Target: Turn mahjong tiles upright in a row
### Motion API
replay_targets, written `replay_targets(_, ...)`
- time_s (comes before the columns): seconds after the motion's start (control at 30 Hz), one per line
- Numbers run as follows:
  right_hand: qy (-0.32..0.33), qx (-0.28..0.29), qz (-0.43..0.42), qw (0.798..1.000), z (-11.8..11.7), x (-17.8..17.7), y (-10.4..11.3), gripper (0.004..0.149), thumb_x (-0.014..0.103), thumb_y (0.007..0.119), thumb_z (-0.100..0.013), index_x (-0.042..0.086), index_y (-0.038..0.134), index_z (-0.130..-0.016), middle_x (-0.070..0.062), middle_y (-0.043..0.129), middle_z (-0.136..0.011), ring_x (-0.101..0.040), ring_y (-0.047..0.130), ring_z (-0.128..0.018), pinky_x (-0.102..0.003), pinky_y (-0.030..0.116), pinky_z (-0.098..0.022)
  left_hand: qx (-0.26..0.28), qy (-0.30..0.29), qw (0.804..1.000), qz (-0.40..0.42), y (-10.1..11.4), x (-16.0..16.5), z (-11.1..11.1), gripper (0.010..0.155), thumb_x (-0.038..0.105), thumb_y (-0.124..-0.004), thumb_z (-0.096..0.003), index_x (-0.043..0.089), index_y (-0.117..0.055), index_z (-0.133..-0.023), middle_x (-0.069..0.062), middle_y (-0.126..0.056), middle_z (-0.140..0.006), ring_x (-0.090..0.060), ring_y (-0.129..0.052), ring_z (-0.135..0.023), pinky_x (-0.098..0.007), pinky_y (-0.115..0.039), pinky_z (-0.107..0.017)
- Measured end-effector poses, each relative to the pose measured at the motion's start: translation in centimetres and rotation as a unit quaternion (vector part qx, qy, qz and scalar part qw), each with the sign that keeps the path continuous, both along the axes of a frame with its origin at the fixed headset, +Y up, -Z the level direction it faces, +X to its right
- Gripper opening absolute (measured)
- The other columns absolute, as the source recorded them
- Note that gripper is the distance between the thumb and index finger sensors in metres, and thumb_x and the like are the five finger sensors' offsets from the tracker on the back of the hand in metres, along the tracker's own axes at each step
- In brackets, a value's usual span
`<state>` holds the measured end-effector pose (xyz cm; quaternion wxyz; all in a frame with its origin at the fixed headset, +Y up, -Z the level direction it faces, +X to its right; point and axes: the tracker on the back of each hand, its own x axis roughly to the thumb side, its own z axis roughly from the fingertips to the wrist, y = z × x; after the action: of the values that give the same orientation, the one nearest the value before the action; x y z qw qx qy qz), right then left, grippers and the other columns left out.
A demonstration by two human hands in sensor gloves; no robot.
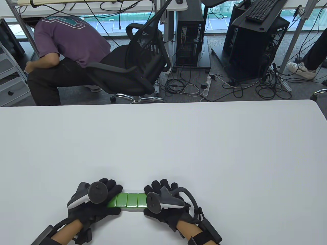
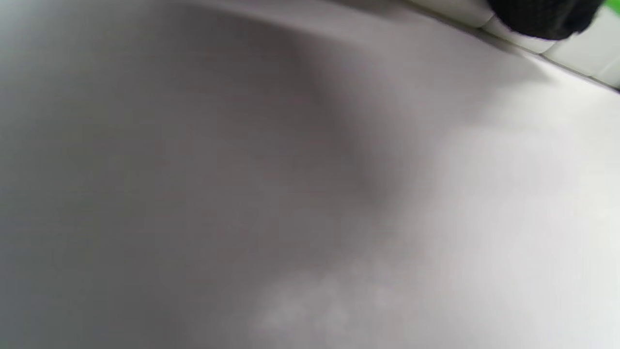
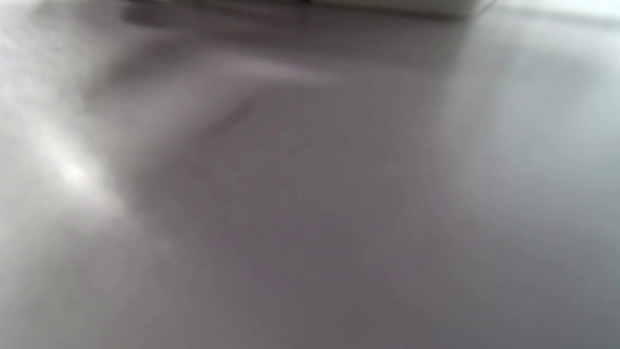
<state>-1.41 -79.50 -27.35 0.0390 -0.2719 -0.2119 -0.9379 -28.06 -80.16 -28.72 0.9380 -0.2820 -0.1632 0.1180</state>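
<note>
Down at six o'clock on the white tabletop [image 1: 163, 143] in the table view, a row of green-backed mahjong tiles [image 1: 127, 200] lies packed edge to edge, glossy and rounded at the corners. The left hand [image 1: 95, 201] grips the row's nine o'clock end and the right hand [image 1: 163, 204] its three o'clock end, fingers curled over the far side; squeezing inward likely keeps the tiles locked so they tip up together.

Left wrist view: blurred matte tabletop fills most of it, with white tile faces [image 2: 581, 53] and a black gloved fingertip [image 2: 542, 19] at one o'clock, touching them.

Right wrist view: blurred tabletop again, with a pale tile edge [image 3: 387, 6] at twelve o'clock; no fingers show.
</note>
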Motion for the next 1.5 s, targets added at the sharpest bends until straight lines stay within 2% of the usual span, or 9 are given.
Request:
replay_targets(0.17, -0.005, 0.014, -0.056, 0.998, -0.2, 0.7, 1.0, 0.091, 0.068, 0.058, -0.043, 0.029, -0.001, -0.101, -0.011, 0.007, -0.115, -0.051, 0.011, -0.101, -0.075, 0.026, -0.071, 0.011, 0.005, 1.0, 0.019, 0.3, -0.4, -0.1, 0.092, 0.07, -0.073, -0.0303, 0.055, -0.014, -0.099, 0.017, -0.008, -0.118, -0.022, 0.0, -0.116, -0.054, -0.004, -0.085)
replay_targets(0.33, -0.009, 0.043, -0.089, 0.995, 0.5, 3.8, 4.3, 0.094, 0.065, 0.069, -0.039, 0.031, 0.009, -0.103, -0.013, 0.007, -0.114, -0.058, 0.019, -0.1, -0.077, 0.036, -0.068, 0.081, 0.0, 0.994, 0.072, 3.1, -2.2, 0.5, 0.098, 0.064, -0.082, -0.0249, 0.049, -0.021, -0.1, 0.016, -0.017, -0.118, -0.023, -0.016, -0.116, -0.051, -0.026, -0.087)
replay_targets(0.43, -0.024, 0.066, -0.05, 0.996, 1.1, 6.5, 5.3, 0.093, 0.063, 0.072, -0.039, 0.031, 0.014, -0.104, -0.014, 0.012, -0.115, -0.057, 0.036, -0.098, -0.069, 0.053, -0.068, 0.15, -0.017, 0.988, 0.016, 5.4, -3.6, 1.1, 0.097, 0.062, -0.084, -0.0234, 0.046, -0.03, -0.102, 0.014, -0.027, -0.118, -0.025, -0.037, -0.112, -0.046, -0.046, -0.081)
replay_targets(0.57, -0.032, 0.082, -0.053, 0.995, 1.6, 8.1, 4.7, 0.09, 0.059, 0.075, -0.039, 0.028, 0.023, -0.106, -0.016, 0.028, -0.115, -0.052, 0.064, -0.087, -0.05, 0.073, -0.057, 0.219, -0.059, 0.971, -0.082, 6.0, -3.9, 1.5, 0.094, 0.062, -0.086, -0.0221, 0.042, -0.041, -0.102, 0.008, -0.049, -0.116, -0.024, -0.076, -0.093, -0.042, -0.073, -0.06)
replay_targets(0.73, -0.02, 0.098, -0.086, 0.991, 1.7, 7.7, 3.3, 0.082, 0.051, 0.076, -0.04, 0.025, 0.033, -0.105, -0.017, 0.043, -0.111, -0.044, 0.079, -0.071, -0.037, 0.081, -0.044, 0.187, -0.082, 0.974, -0.102, 4.5, -2.8, 1.1, 0.093, 0.061, -0.086, -0.0221, 0.042, -0.042, -0.102, 0.007, -0.057, -0.113, -0.02, -0.093, -0.076, -0.037, -0.083, -0.043)
replay_targets(1.03, -0.018, 0.071, -0.099, 0.992, 1.0, 6.5, 1.9, 0.074, 0.046, 0.073, -0.046, 0.031, 0.031, -0.105, -0.012, 0.042, -0.111, -0.044, 0.069, -0.054, -0.023, 0.081, -0.041, 0.186, -0.088, 0.977, -0.053, 2.9, -1.7, 0.3, 0.09, 0.058, -0.086, -0.0243, 0.041, -0.043, -0.101, 0.005, -0.062, -0.109, -0.02, -0.095, -0.045, -0.033, -0.086, -0.033)
replay_targets(1.13, -0.023, 0.071, -0.068, 0.995, 0.9, 6.0, 1.6, 0.074, 0.051, 0.069, -0.049, 0.032, 0.024, -0.105, -0.006, 0.04, -0.113, -0.037, 0.068, -0.051, -0.011, 0.08, -0.039, 0.158, -0.1, 0.98, -0.064, 2.3, -1.2, 0.0, 0.091, 0.061, -0.084, -0.0298, 0.045, -0.032, -0.102, 0.011, -0.053, -0.113, -0.015, -0.091, -0.043, -0.029, -0.083, -0.033)
replay_targets(1.37, -0.062, -0.029, -0.165, 0.984, 0.1, 6.9, 1.0, 0.072, 0.047, 0.076, -0.054, 0.039, 0.025, -0.104, 0.01, 0.029, -0.116, -0.039, 0.054, -0.052, -0.007, 0.074, -0.04, 0.074, -0.093, 0.993, 0.025, 1.5, -2.5, -1.4, 0.084, 0.061, -0.087, -0.0387, 0.053, -0.03, -0.1, 0.026, -0.047, -0.112, -0.012, -0.083, -0.042, -0.023, -0.077, -0.03)
replay_targets(1.5, -0.082, -0.069, -0.25, 0.962, -0.3, 8.1, 1.0, 0.071, 0.046, 0.087, -0.047, 0.038, 0.044, -0.102, 0.007, 0.047, -0.114, -0.039, 0.054, -0.048, -0.007, 0.077, -0.032, 0.05, -0.094, 0.992, 0.069, 1.3, -2.7, -1.0, 0.08, 0.065, -0.089, -0.0346, 0.054, -0.042, -0.098, 0.027, -0.055, -0.109, -0.007, -0.087, -0.036, -0.019, -0.081, -0.025)
